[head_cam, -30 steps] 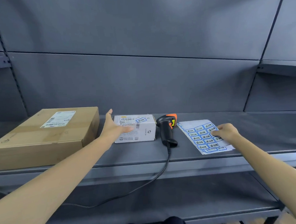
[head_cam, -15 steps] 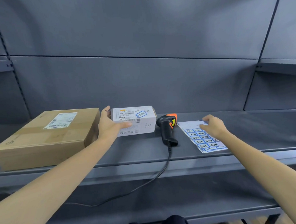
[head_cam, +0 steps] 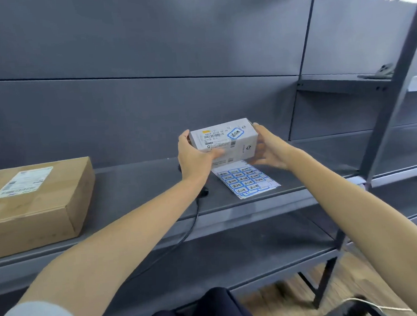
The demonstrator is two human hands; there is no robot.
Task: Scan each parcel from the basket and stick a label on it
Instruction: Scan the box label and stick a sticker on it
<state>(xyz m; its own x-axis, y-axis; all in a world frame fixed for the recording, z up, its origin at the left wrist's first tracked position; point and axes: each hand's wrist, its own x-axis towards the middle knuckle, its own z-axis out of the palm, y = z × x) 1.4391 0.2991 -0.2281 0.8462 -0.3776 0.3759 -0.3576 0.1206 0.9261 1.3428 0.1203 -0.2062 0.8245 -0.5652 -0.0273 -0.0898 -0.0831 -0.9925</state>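
Both hands up: left hand (head_cam: 194,156) and right hand (head_cam: 268,149) grip the white parcel (head_cam: 223,141) by its ends, clear above the label sheet (head_cam: 246,181). Open shelf (head_cam: 136,186) separates it from the brown box (head_cam: 37,202).

Your two bare hands hold a small white parcel (head_cam: 223,141) in the air above a grey metal shelf (head_cam: 136,186). Your left hand (head_cam: 195,156) wraps its left end, thumb along the front face. Your right hand (head_cam: 269,146) cups its right end. A blue-bordered label (head_cam: 234,133) sits on the parcel's top, next to a printed barcode. Below the parcel, a sheet of blue labels (head_cam: 246,180) lies flat on the shelf. A black scanner cable (head_cam: 190,228) hangs over the shelf's front edge. At far left, a large brown cardboard box (head_cam: 37,202) rests on the shelf.
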